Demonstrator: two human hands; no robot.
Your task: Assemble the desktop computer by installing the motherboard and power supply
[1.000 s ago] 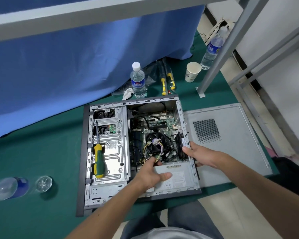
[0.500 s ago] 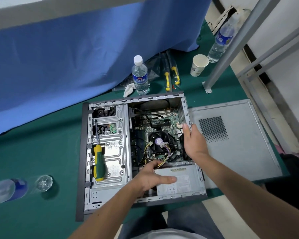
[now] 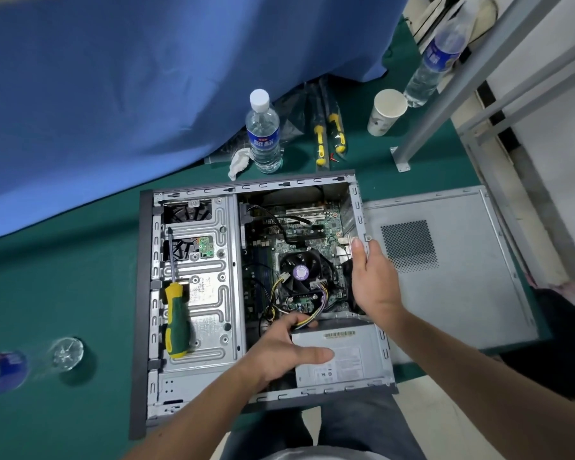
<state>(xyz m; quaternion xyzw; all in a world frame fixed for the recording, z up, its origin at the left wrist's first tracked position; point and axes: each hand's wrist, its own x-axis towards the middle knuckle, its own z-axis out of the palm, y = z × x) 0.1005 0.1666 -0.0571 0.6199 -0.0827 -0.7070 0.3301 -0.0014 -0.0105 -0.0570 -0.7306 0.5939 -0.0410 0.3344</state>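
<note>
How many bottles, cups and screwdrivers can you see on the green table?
Water bottles: 3, one upright by the curtain, one behind the metal post, one lying at the left edge.
Paper cups: 1.
Screwdrivers: 3, one on the computer case, two packaged.
Total: 7

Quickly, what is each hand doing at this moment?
Left hand: grips the power supply, thumb lying on top.
Right hand: holds the case wall.

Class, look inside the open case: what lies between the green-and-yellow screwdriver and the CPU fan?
In the head view, the screwdriver rests on the metal drive cage; between it and the CPU fan lie the cage's right edge and dark motherboard surface.
</note>
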